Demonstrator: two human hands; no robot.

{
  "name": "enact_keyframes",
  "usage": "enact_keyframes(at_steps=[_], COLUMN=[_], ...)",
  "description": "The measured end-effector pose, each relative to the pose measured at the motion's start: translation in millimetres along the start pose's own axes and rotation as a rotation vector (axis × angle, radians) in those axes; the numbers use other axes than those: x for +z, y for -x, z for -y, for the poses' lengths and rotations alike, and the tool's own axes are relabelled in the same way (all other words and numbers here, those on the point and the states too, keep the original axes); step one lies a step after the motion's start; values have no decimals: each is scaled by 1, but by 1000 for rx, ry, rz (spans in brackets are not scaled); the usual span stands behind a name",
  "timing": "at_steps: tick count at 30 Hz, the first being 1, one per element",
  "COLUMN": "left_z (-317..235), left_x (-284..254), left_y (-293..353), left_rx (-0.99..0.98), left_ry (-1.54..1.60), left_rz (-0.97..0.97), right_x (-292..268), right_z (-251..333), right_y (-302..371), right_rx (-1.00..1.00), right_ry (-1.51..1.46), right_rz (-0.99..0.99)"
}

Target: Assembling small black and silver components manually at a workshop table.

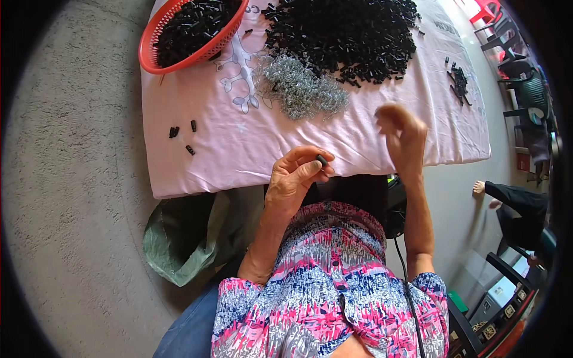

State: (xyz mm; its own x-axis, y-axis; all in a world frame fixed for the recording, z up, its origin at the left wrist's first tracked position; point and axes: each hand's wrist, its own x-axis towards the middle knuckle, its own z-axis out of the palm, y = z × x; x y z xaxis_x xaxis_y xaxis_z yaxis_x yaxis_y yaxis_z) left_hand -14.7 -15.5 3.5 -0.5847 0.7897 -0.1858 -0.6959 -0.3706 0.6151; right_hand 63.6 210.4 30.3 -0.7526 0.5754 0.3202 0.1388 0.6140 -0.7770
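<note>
Between the thumb and fingers of my left hand (296,176) is a small black tube-shaped piece (322,160), held above the table's near edge. My right hand (401,131) is raised to the right of it, its fingers curled inward but smeared by motion, so I cannot tell whether anything is in them. Beyond my hands lies a tangled heap of fine, shiny silver-coloured parts, perhaps small springs (302,89). A large pile of small black pieces (349,36) spreads behind that heap.
A red plastic basket (148,51) full of black pieces stands far left on the pink cloth (239,155). Several loose pieces (190,150) lie at left, and a small cluster (459,83) at right. An open green sack (179,238) hangs below the edge. Another person (519,206) is at right.
</note>
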Motion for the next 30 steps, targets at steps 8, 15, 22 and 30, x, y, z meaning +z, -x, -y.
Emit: enact_keyframes(at_steps=[8,15,22,30], left_z=[5,16,20,20], left_x=[15,13,12,19], left_y=[3,6,6,5], left_rx=[-35,-93,-83,-65], left_ry=[208,148,-16,-125], left_rz=[-90,-12,-42,-28], right_x=[-7,-9,-12,-17], right_z=[49,46,43,43], right_y=[60,62,62,58], right_rx=[376,253,256,81], right_ry=[-792,-800,-720,-478], right_rz=[321,339,339,336])
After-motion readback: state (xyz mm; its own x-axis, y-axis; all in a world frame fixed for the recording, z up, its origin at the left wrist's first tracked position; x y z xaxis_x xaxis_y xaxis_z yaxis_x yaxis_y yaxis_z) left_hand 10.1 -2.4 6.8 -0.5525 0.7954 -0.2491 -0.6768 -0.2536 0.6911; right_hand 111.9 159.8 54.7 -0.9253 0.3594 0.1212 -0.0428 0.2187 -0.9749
